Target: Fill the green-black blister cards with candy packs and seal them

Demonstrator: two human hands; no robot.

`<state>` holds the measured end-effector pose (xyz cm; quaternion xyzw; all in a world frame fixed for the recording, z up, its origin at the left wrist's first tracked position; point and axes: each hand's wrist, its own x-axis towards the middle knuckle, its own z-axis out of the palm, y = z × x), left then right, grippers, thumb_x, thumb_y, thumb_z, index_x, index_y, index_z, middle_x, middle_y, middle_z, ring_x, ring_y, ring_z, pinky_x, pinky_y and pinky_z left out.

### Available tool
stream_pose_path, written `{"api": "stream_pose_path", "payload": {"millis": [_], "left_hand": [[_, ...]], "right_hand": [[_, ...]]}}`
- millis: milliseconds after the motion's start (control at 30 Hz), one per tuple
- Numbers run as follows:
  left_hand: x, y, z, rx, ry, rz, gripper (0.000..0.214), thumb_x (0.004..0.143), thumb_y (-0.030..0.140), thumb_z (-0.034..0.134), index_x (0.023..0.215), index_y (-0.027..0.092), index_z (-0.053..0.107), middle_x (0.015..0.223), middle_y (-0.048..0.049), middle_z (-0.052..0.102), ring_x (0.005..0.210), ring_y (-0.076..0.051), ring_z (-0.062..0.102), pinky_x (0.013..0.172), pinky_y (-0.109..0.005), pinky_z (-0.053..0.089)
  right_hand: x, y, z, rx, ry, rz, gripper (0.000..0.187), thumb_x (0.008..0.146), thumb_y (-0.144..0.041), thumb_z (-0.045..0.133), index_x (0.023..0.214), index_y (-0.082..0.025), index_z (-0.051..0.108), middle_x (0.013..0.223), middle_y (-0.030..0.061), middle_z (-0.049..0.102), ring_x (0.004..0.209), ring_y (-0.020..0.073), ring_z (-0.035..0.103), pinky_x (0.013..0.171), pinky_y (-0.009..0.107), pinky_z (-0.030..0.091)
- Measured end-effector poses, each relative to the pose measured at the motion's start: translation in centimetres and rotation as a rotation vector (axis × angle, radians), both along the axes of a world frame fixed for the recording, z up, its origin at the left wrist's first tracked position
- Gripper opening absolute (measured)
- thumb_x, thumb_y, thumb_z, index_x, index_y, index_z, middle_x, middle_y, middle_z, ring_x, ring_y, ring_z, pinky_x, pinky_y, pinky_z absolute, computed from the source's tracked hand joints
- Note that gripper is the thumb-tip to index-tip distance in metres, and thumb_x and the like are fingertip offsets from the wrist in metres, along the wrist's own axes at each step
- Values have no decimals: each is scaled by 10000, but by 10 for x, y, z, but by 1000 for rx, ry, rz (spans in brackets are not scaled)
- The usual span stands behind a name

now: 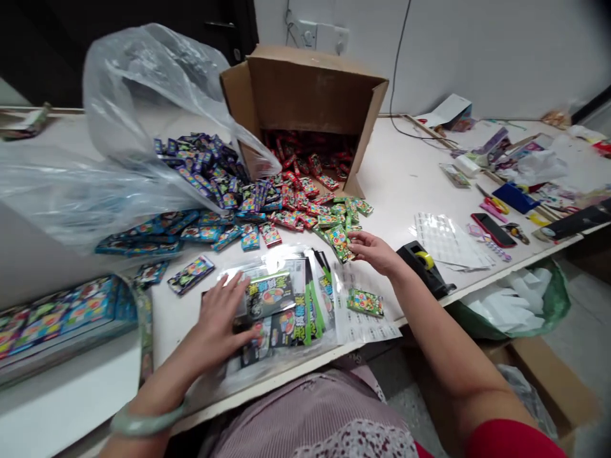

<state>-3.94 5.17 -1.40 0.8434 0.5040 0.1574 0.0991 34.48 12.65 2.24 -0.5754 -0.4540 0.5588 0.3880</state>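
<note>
My left hand lies palm down with spread fingers on a stack of black-and-green packets, which sit on a clear plastic sheet. My right hand pinches a green foil packet at the edge of a loose heap of green and red packets. Just below that hand, a single green packet lies flat on the plastic. Blue packets spill from under a clear plastic bag, and red ones fill a tipped cardboard box.
A black tape dispenser with a yellow roll stands right of my right hand. Beyond it lie a printed sheet, a phone and scissors. A tray of packets sits low at left. The table's front edge runs close to me.
</note>
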Motion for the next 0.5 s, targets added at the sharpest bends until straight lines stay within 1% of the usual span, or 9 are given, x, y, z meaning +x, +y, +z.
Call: {"api": "stream_pose_path", "payload": {"millis": [33, 67, 133, 167, 233, 300, 367, 433, 500], "left_hand": [[4, 4, 0, -41, 45, -30, 876, 728, 487, 659, 1453, 236, 236, 1500, -152, 324, 1394, -404, 225, 1070, -600, 272], [7, 6, 1, -80, 80, -51, 863, 734, 446, 661, 1456, 237, 238, 1497, -147, 335, 1399, -401, 214, 1078, -612, 241], [9, 7, 3, -120, 104, -58, 808, 761, 379, 640, 1452, 236, 247, 1455, -143, 400, 1386, -373, 265, 1096, -616, 190], [9, 6, 4, -119, 100, -49, 791, 776, 363, 626, 1454, 231, 240, 1429, -145, 427, 1371, -354, 301, 1106, -606, 172], [7, 2, 6, -97, 84, -13, 814, 786, 386, 619, 1464, 208, 204, 1424, -164, 412, 1359, -335, 325, 1124, -580, 156], [5, -2, 5, -94, 83, 14, 857, 780, 442, 624, 1470, 195, 180, 1482, -186, 316, 1386, -350, 269, 1128, -569, 160], [4, -4, 1, -121, 98, 18, 862, 782, 475, 619, 1471, 205, 178, 1526, -181, 238, 1413, -371, 192, 1126, -578, 159], [4, -3, -5, -152, 111, 17, 839, 794, 462, 612, 1471, 222, 178, 1539, -164, 220, 1423, -372, 157, 1129, -584, 148], [4, 0, -8, -164, 112, 33, 858, 780, 452, 634, 1469, 219, 179, 1541, -168, 205, 1425, -374, 149, 1130, -581, 152]], "right_hand": [[-10, -4, 3, -5, 58, 41, 484, 662, -268, 721, 1128, -231, 599, 825, -22, 600, 692, 96, 595, 632, 238, 512], [-20, -8, 5, -10, 109, 81, 569, 650, -245, 730, 1195, -259, 566, 799, -38, 571, 687, 91, 583, 624, 230, 506], [-37, -14, 10, -16, 163, 144, 701, 650, -196, 721, 1300, -311, 483, 767, -55, 519, 673, 84, 558, 604, 218, 492], [-44, -17, 12, -13, 155, 164, 722, 656, -183, 708, 1319, -327, 460, 765, -57, 506, 667, 83, 548, 595, 217, 488], [-55, -20, 15, 2, 107, 194, 689, 662, -175, 689, 1298, -326, 472, 773, -54, 498, 663, 87, 535, 581, 221, 482], [-64, -21, 16, 12, 65, 195, 634, 656, -180, 687, 1247, -306, 494, 771, -55, 488, 660, 92, 524, 568, 224, 477], [-70, -22, 14, 10, 60, 196, 604, 662, -200, 691, 1222, -289, 484, 760, -58, 475, 664, 97, 517, 564, 227, 474], [-75, -24, 10, 11, 71, 209, 582, 679, -233, 689, 1216, -278, 469, 742, -63, 468, 661, 100, 508, 562, 232, 472], [-78, -26, 6, 19, 72, 237, 562, 693, -264, 686, 1207, -265, 459, 718, -66, 476, 640, 103, 496, 546, 233, 460]]}}
